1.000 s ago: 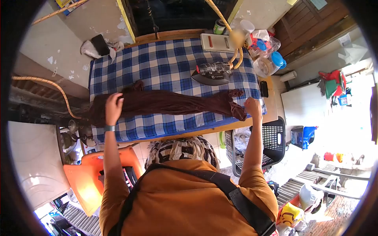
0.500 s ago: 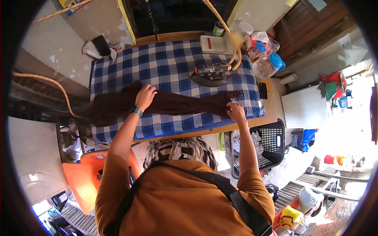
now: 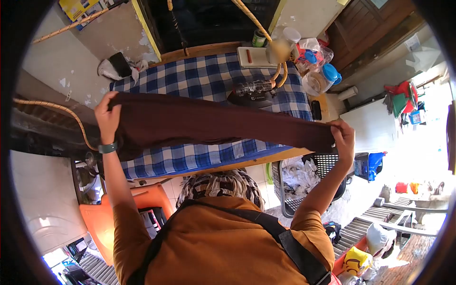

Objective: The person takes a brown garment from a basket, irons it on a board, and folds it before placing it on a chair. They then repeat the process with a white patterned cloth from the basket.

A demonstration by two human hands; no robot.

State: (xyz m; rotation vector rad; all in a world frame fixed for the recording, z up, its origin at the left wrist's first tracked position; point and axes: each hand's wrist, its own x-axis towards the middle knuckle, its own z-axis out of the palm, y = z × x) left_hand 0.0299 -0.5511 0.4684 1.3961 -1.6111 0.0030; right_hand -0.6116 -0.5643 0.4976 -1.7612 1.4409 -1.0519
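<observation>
The left hand [image 3: 107,116] is clenched on one end of a long dark brown cloth garment [image 3: 213,121], over the left edge of the blue-and-white checked padded table [image 3: 199,78]. The right hand [image 3: 343,137] is clamped on the other end, just past the table's near right corner. The garment hangs stretched between them in the air, above the near half of the table, with a slack fold drooping below the left hand. A dark flat iron [image 3: 251,95] sits near the far right corner. A black plastic laundry basket [image 3: 332,166] stands below the right hand, beside the table's right edge.
</observation>
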